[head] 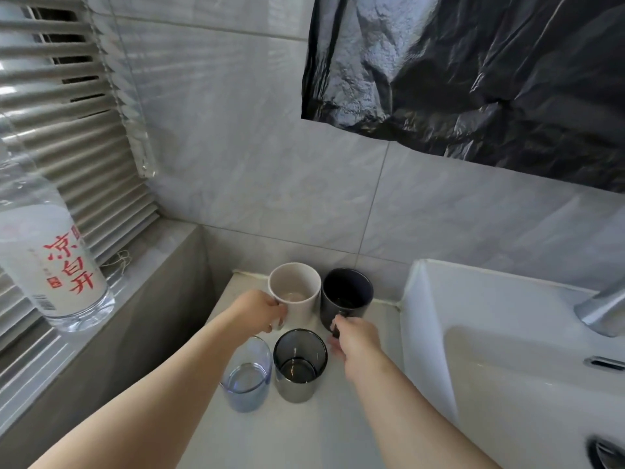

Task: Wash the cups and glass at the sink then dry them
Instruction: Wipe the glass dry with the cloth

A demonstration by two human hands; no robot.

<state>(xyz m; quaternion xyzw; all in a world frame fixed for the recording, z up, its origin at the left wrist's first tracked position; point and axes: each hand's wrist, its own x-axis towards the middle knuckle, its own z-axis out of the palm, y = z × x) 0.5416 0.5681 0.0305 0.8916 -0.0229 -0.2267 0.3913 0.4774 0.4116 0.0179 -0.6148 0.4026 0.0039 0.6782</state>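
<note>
Four vessels stand on the white counter (304, 431) left of the sink. At the back are a white cup (297, 286) and a dark blue cup (348, 289). In front stand a smoky grey glass (297, 367) and a clear bluish glass (248, 380). My left hand (260, 311) grips the white cup's handle side. My right hand (355, 336) is closed on the dark cup's handle. All the vessels rest upright on the counter.
The white sink basin (507, 367) lies to the right, with a chrome tap (602, 306) at its far edge. A large plastic water bottle (44, 258) stands on the window ledge at left, under slatted blinds. Black plastic sheeting (473, 69) hangs on the tiled wall.
</note>
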